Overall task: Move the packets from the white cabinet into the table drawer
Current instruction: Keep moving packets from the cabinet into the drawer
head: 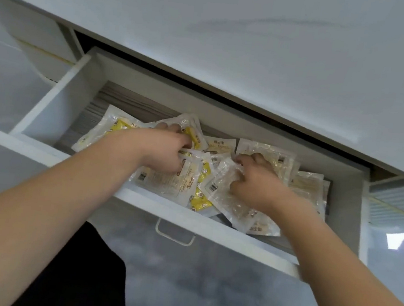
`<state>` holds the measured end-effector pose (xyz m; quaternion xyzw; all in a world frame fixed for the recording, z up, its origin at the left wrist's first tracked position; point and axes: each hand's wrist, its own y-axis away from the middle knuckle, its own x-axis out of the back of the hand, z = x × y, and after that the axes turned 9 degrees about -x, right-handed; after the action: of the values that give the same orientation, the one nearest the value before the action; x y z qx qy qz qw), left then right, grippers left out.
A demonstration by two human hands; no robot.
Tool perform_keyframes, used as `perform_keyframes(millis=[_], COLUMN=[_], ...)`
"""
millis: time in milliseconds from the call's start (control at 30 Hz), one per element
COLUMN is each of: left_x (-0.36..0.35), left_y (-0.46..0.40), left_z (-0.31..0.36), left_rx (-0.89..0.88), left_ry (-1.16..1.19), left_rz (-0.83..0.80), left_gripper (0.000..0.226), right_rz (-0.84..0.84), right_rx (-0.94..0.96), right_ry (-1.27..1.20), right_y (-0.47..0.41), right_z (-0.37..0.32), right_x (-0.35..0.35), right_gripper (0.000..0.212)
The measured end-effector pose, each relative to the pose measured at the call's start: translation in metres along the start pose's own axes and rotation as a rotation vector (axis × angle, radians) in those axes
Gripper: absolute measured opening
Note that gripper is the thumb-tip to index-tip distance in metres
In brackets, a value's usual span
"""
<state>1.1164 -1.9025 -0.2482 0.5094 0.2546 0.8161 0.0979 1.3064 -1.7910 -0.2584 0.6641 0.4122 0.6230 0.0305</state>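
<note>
Both hands reach into the open desk drawer (59, 103): left hand (169, 147) and right hand (253, 180) each clutch clear-and-yellow snack packets (167, 184); print unreadable.

I see both bare forearms stretched forward and converging, left from the lower left, right from the lower right. The left hand (164, 149) lies palm down, knuckles up, fingers curled under and pinching. The right hand (255, 181) sits just beside it, not touching, wrist bent, fingers bunched and curled in a grip, fingertips hidden beneath the knuckles.
</note>
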Motion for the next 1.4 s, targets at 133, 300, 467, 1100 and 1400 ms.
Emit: perform_keyframes(millis=[133,300,467,1100,1400], left_x=[0.003,0.000,-0.008,0.019,0.143], left_y=[0.012,0.019,0.011,-0.019,0.050], left_z=[0.004,0.006,0.008,0.136,0.229], left_rx=[-0.057,-0.080,-0.062,-0.263,-0.361], left_ry=[0.019,-0.007,-0.023,-0.132,-0.058], left_rz=[-0.006,0.010,0.034,0.032,0.022], left_gripper=[0.071,0.076,0.077,0.066,0.052], right_rz=[0.044,0.088,0.102,0.104,0.140], right_rx=[0.019,0.028,0.026,-0.196,-0.262], right_ry=[0.005,0.014,0.020,-0.211,-0.287], right_y=[0.021,0.032,0.030,0.083,0.197], right_z=[0.015,0.023,0.026,0.091,0.084], right_x=[0.011,0.010,-0.002,0.050,0.182], right_gripper=[0.060,0.058,0.058,0.058,0.052])
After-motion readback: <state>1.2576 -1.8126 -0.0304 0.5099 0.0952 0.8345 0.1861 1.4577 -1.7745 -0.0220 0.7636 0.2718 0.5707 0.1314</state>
